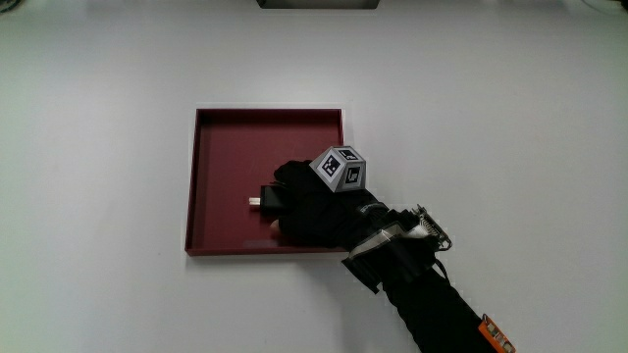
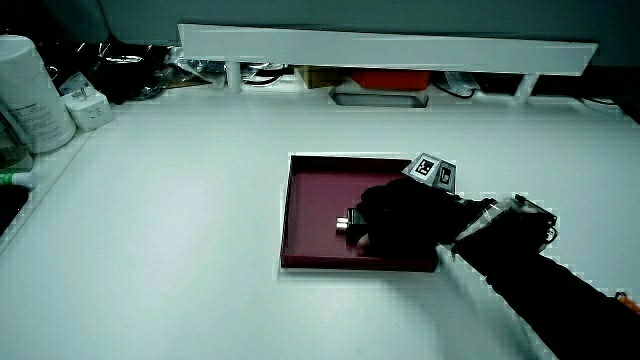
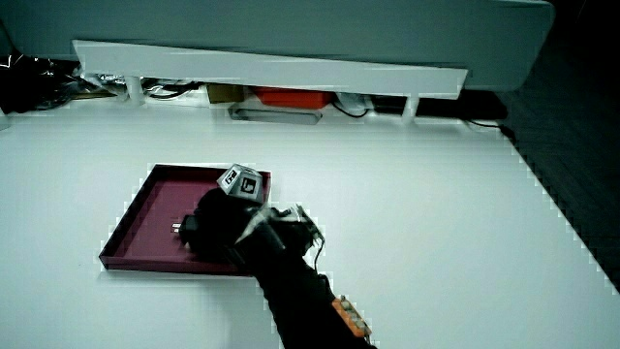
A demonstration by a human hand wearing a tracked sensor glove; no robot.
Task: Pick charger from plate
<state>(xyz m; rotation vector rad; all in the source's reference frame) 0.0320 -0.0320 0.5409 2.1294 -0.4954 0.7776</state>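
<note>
hand (image 1: 312, 201) over the dark red plate (image 1: 221, 157), fingers (image 1: 285, 201) around the charger (image 1: 263, 201)

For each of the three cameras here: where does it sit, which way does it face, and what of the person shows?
Main view: above the table, looking straight down on the dark red plate; the hand and forearm show, over the charger.
Side view: looks forward and down across the table toward the low partition; hand and forearm show.
Side view: same direction, partition, hand and forearm.
All three share the plate, the hand and the patterned cube.
</note>
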